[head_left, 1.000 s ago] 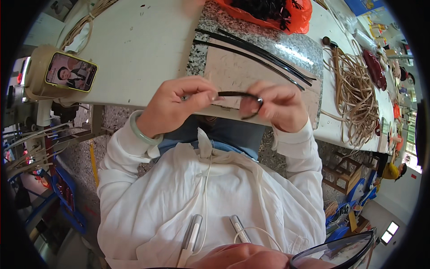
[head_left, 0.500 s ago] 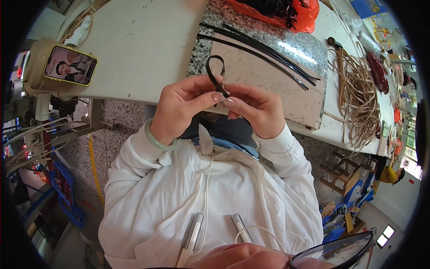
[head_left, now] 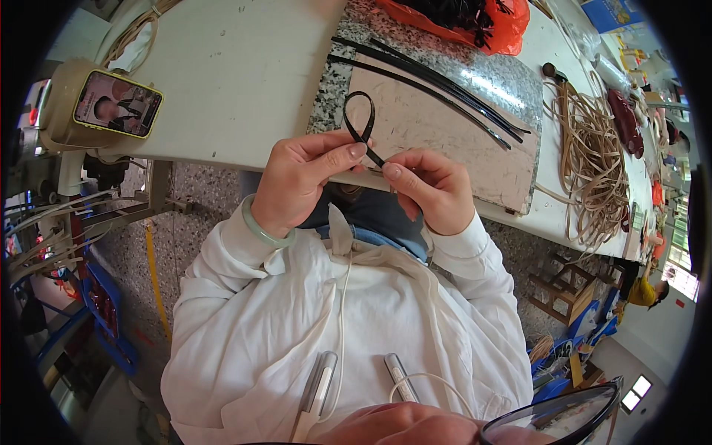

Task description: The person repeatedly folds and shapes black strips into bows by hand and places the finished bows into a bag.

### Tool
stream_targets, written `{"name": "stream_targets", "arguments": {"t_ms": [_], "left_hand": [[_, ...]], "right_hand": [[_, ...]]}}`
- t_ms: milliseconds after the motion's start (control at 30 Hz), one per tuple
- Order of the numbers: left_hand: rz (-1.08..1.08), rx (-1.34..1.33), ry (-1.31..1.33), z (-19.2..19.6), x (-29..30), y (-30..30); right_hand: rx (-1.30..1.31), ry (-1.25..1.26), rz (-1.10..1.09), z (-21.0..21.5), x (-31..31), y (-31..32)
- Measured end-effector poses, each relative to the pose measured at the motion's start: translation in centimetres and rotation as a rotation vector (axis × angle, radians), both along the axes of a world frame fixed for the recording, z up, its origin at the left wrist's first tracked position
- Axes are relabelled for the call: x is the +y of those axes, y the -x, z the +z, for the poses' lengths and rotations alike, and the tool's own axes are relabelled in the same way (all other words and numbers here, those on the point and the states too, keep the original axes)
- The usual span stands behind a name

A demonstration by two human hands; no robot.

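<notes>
Bench (head_left: 222, 104) front edge: our strip (head_left: 374, 156), looped.
Left hand (head_left: 295, 176): pinching its crossing.
Right hand (head_left: 437, 187): pinching its tail.
Strip: could uncurl if pinches slacken.

One grey speckled granite slab (head_left: 330, 104). On it: at least three long black strips (head_left: 456, 87), one red plastic bag (head_left: 508, 33). Near side: two bare hands (head_left: 298, 176), one looped black strip (head_left: 374, 156). Left: one yellow-edged phone (head_left: 117, 104). Right: one beige strap tangle (head_left: 593, 156).

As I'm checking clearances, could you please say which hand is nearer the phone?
Left: the left hand is right of the phone; the right hand is farther right.
</notes>
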State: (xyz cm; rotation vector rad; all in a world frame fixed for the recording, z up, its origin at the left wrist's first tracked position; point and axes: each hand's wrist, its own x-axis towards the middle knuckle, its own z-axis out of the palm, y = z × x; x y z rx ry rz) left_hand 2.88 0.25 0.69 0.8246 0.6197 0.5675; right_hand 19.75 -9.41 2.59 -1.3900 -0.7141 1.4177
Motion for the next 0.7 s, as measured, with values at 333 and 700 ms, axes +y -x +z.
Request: {"name": "stream_targets", "arguments": {"t_ms": [333, 700], "left_hand": [[-0.273, 0.051, 0.139, 0.5, 0.8, 0.8], [-0.08, 0.129, -0.083, 1.0, 0.0, 0.1]], "right_hand": [[-0.86, -0.5, 0.119, -0.5, -0.5, -2.1], [-1.289, -0.608, 0.447, 4.5, 0.6, -2.1]]}}
